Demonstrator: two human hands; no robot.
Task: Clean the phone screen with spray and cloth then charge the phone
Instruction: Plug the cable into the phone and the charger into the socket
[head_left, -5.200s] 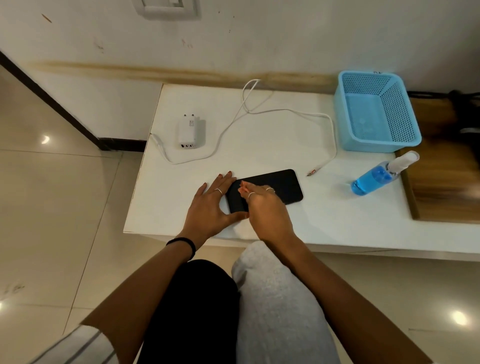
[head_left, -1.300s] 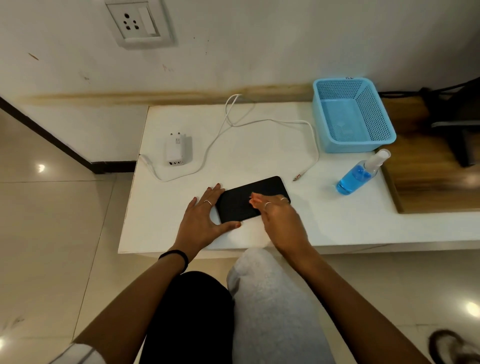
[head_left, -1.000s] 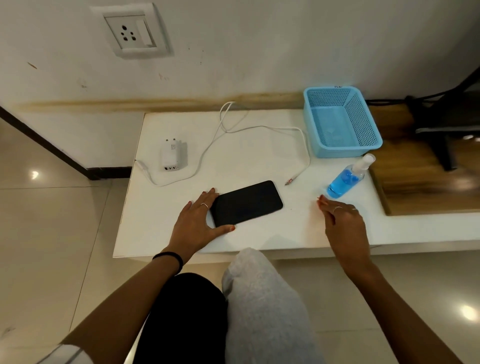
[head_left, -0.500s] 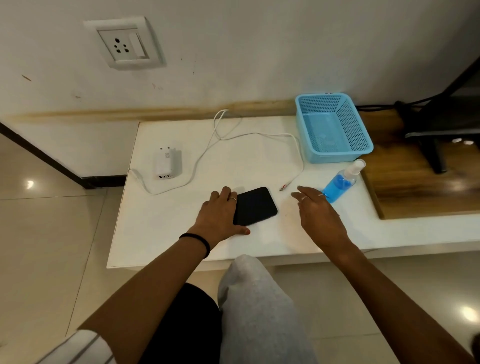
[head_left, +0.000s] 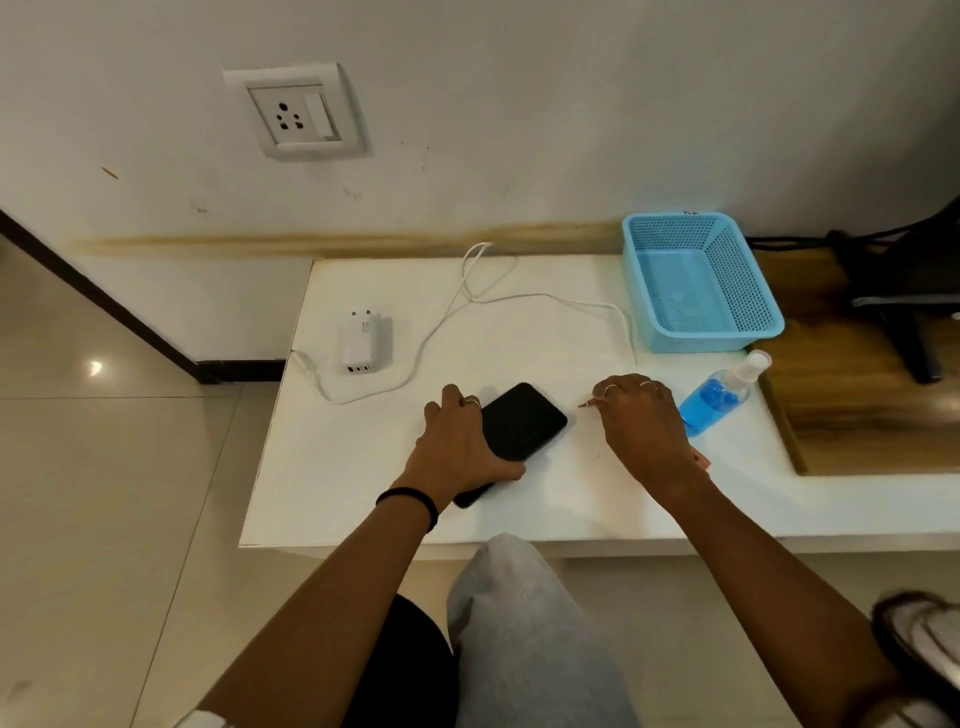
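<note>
A black phone (head_left: 524, 421) lies flat on the white table (head_left: 363, 467), and my left hand (head_left: 457, 447) rests over its near left part, gripping its edge. My right hand (head_left: 644, 421) is to the phone's right with its fingers pinched on the plug end of the white cable (head_left: 587, 404). The cable (head_left: 550, 299) loops back across the table toward the white charger block (head_left: 363, 340). A spray bottle with blue liquid (head_left: 719, 396) lies tilted just right of my right hand. No cloth is in sight.
A light blue mesh basket (head_left: 748, 291) stands at the back right of the table. A wall socket (head_left: 296, 111) sits above the table's left end. Right of the table are a wooden surface (head_left: 852, 405) and a dark stand (head_left: 904, 312) with cables.
My right hand left the phone screen, swung right toward the bottle, then came back onto the cable's plug end. My left hand slid further over the phone.
</note>
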